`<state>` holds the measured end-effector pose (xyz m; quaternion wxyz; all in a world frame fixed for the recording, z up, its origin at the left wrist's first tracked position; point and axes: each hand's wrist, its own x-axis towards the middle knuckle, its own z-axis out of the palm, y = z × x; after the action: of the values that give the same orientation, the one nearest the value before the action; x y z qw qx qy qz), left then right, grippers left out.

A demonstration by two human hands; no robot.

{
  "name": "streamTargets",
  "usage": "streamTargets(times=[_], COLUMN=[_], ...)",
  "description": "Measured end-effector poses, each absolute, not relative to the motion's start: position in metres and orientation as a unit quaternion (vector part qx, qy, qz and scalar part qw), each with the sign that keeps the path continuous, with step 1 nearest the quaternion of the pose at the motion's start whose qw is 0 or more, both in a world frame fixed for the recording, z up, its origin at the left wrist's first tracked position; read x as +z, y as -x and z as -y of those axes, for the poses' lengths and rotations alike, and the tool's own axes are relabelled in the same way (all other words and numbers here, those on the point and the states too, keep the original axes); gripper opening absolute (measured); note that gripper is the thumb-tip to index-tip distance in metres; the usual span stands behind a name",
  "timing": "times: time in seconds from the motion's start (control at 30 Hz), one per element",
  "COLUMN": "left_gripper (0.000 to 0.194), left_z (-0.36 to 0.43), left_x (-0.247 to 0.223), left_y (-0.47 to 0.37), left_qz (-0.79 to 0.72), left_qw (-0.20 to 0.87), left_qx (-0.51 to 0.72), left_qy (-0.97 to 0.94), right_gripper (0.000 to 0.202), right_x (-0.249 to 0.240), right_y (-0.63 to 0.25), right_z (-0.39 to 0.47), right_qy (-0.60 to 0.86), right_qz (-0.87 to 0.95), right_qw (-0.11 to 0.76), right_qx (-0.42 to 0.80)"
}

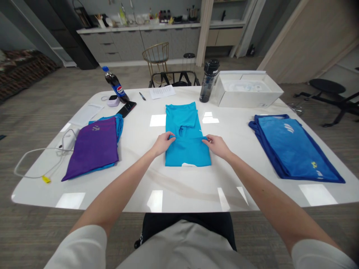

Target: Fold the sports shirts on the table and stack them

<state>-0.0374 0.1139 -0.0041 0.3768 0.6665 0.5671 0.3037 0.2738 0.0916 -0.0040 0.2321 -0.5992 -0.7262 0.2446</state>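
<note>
A turquoise T-shirt (186,153) lies in the middle of the table, folded into a narrow rectangle with its near part doubled over the rest. At the left end of that fold, my left hand (164,143) pinches the cloth between thumb and fingers. My right hand (218,145) pinches the opposite end of the same edge. A folded sleeve shows on the far part of the shirt, and a small white patch is visible at its near edge.
Left stands a pile with a purple shirt (94,147) on top, beside a power strip (67,141), phone (126,109) and cola bottle (116,85). Right lie folded blue shirts (294,145). A dark tumbler (208,82) and white box (246,89) stand at the back.
</note>
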Motion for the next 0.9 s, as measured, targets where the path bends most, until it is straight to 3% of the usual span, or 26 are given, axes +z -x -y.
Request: streamTargets(times=[0.33, 0.47, 0.6, 0.7, 0.9], left_gripper=[0.021, 0.030, 0.053, 0.055, 0.056], left_z=[-0.265, -0.329, -0.344, -0.330, -0.316], left_x=[0.062, 0.050, 0.004, -0.027, -0.060], left_y=[0.044, 0.044, 0.039, 0.022, -0.019], left_qz=[-0.456, -0.483, -0.593, -0.582, -0.585], left_qw=[0.423, 0.381, 0.219, 0.134, 0.144], left_qx=[0.388, 0.437, 0.408, 0.319, 0.175], left_qy=[-0.680, -0.657, -0.658, -0.736, -0.779], right_gripper=[0.032, 0.038, 0.051, 0.054, 0.053], right_x=[0.050, 0.039, 0.000, -0.026, -0.053], right_y=[-0.251, -0.239, -0.224, -0.209, -0.180], right_z=[-0.227, -0.303, -0.337, -0.330, -0.317], right_qy=[0.575, 0.570, 0.682, 0.683, 0.611], right_qz=[0.723, 0.717, 0.655, 0.683, 0.770], right_qw=[0.353, 0.378, 0.295, 0.231, 0.149], right_qx=[0.148, 0.133, 0.137, 0.116, 0.110])
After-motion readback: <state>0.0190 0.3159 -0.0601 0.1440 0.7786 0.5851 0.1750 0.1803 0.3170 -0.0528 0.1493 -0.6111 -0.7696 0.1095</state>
